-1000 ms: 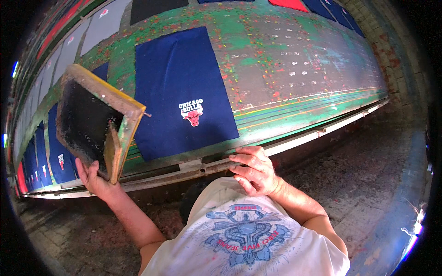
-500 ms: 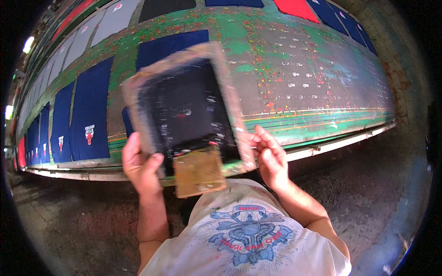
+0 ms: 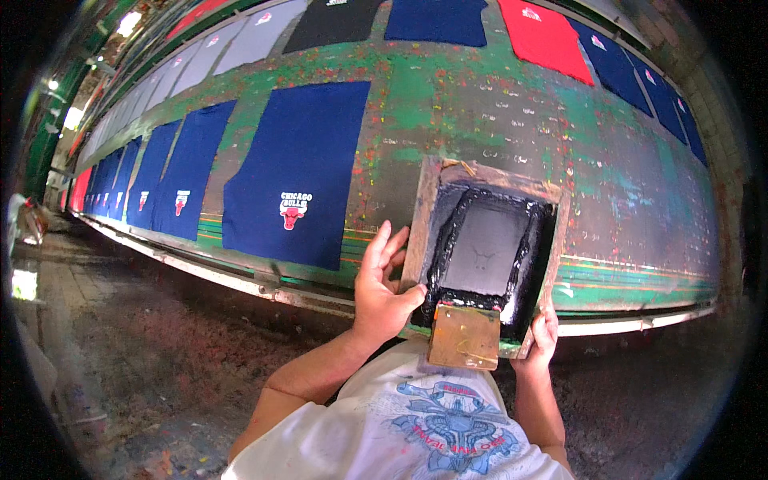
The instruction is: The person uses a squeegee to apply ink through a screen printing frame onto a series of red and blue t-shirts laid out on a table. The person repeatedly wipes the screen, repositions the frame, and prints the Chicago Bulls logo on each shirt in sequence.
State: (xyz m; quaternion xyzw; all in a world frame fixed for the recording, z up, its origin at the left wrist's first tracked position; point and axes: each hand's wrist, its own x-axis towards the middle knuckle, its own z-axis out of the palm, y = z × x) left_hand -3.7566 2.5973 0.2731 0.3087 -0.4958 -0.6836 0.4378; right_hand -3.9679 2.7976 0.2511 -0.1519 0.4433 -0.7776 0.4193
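A wooden-framed printing screen [image 3: 488, 178], its inner surface coated in wet black ink, is held tilted over the near edge of the long table. A faint dark bull-head shape shows on its mesh. A squeegee [image 3: 464, 339] with a tan, stained handle rests at the screen's near end. My right hand [image 3: 544, 334] grips the frame's near right corner, its fingers partly hidden. At the frame's left edge is my left hand [image 3: 382, 292], fingers spread apart and thumb against the wood. Left of the screen lies a navy fabric panel [image 3: 302, 152] printed with a red-and-white bull-head emblem.
The long green-and-grey table [image 3: 448, 104] is speckled with paint. Several more navy panels [image 3: 196, 164] lie leftward along it. Grey panels [image 3: 260, 36], a black one [image 3: 332, 24] and a red one [image 3: 548, 40] line the far side. A white rail [image 3: 640, 322] borders the near edge.
The screen has moved right and tilted the other way, uncovering the navy panel's print. My right hand has closed on the frame; my left hand's fingers have spread at its left edge.
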